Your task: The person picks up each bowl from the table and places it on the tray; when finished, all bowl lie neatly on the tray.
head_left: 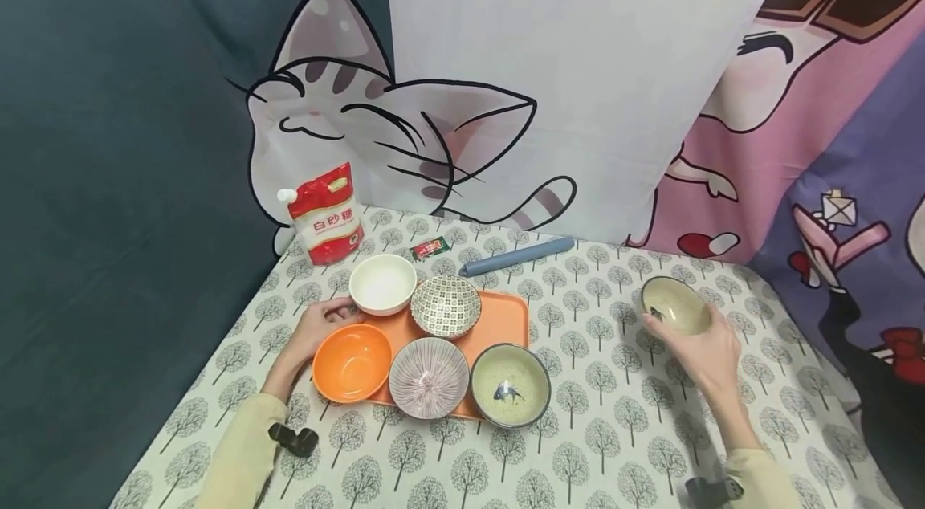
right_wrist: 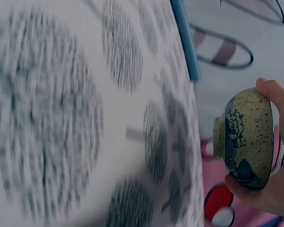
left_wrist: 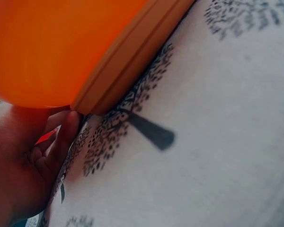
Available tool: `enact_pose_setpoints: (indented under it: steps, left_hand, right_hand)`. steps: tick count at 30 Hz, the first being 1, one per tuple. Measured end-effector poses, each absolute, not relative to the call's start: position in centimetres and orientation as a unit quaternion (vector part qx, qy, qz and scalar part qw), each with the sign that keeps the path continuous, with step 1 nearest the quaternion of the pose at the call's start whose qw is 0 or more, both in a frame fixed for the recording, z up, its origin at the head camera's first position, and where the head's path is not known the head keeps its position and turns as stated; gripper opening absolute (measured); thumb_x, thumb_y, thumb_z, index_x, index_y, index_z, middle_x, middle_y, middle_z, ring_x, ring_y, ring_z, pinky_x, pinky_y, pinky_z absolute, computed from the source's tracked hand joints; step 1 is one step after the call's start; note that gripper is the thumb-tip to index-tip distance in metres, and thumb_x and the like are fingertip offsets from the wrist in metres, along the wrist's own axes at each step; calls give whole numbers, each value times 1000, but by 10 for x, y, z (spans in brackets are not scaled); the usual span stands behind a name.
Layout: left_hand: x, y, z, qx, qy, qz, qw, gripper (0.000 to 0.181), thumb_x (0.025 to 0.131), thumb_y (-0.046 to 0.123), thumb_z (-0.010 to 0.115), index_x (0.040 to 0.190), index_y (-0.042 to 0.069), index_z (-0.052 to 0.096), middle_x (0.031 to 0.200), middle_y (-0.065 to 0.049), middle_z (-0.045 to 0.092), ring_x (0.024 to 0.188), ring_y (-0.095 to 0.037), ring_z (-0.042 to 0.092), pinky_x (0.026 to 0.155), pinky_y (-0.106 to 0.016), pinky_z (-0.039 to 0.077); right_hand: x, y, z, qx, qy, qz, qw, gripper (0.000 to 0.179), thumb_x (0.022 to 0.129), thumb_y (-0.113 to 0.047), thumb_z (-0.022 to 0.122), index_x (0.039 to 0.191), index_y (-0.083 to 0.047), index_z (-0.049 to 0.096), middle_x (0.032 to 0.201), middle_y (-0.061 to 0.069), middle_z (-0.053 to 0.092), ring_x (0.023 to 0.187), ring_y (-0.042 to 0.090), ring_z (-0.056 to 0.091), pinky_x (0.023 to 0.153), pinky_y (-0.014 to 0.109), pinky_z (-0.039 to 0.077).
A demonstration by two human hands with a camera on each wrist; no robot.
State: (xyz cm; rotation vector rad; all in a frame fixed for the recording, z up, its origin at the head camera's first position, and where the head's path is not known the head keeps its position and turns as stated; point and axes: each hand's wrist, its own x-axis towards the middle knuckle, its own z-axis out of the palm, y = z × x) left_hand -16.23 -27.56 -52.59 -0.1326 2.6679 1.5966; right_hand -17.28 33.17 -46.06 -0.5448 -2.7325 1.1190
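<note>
My right hand (head_left: 704,352) grips a small speckled bowl (head_left: 675,307) by its rim, thumb on one side and fingers on the other. In the right wrist view the bowl (right_wrist: 248,139) is held off the cloth, showing a dark blue pattern and its foot. My left hand (head_left: 325,326) pinches the left edge of the orange tray (head_left: 506,316), beside an orange bowl (head_left: 352,363). The left wrist view shows its fingertips at the tray's corner. Also on the tray are a white bowl (head_left: 383,284), a patterned bowl (head_left: 446,307), a striped bowl (head_left: 429,378) and a green fish bowl (head_left: 510,385).
Behind the tray stand a red-and-white sugar bag (head_left: 327,216) with a white cap, a small green-and-red packet (head_left: 429,249) and a blue-grey stick (head_left: 517,256). A tree-print cloth (head_left: 578,445) covers the table. Printed curtains (head_left: 592,51) hang behind it.
</note>
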Motion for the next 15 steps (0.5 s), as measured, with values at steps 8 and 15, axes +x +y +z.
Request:
enact_pose_setpoints:
  steps: [8, 15]
  left_hand:
    - [-163, -274, -525, -42, 859, 510, 15, 54, 93, 23, 76, 135, -6, 60, 98, -16, 65, 77, -13, 57, 69, -21, 50]
    - [-164, -275, -527, -48, 858, 511, 16, 56, 93, 23, 76, 136, -8, 59, 98, -16, 66, 76, -11, 58, 68, -20, 50]
  right_hand:
    - [-172, 284, -455, -116, -921, 365, 64, 127, 72, -63, 84, 162, -3, 16, 159, 33, 29, 140, 54, 35, 106, 74, 34]
    - [-173, 246, -455, -57, -920, 384, 48, 128, 71, -61, 86, 160, 1, 19, 156, 34, 33, 138, 52, 38, 105, 72, 38]
